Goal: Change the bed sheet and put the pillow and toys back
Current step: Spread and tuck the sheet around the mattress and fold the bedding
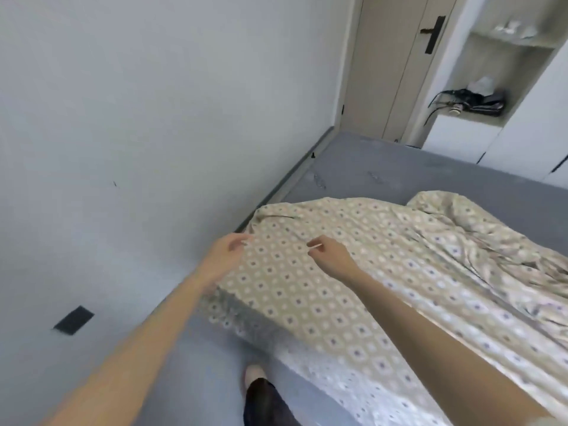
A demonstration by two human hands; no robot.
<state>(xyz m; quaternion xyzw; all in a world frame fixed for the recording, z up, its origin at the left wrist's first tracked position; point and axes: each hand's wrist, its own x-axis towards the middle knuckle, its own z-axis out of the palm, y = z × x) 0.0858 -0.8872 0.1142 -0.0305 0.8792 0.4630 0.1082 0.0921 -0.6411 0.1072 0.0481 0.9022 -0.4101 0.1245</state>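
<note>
A beige bed sheet [353, 272] with a small flower pattern lies crumpled across a grey mattress [384, 167]. It covers the near and right parts, while the far corner by the wall is bare. My left hand [226, 252] reaches over the sheet's left edge near the wall, fingers loosely curled and slightly apart, holding nothing that I can see. My right hand [327, 249] hovers just above the sheet a little to the right, fingers bent, with no cloth clearly gripped. No pillow or toys are in view.
A white wall [153, 103] runs close along the bed's left side, with a dark socket plate [73, 319] low down. A closed beige door [396, 66] stands beyond the bed. White shelves [491, 96] at the right hold cables and small items. My knee [264, 398] rests on the mattress.
</note>
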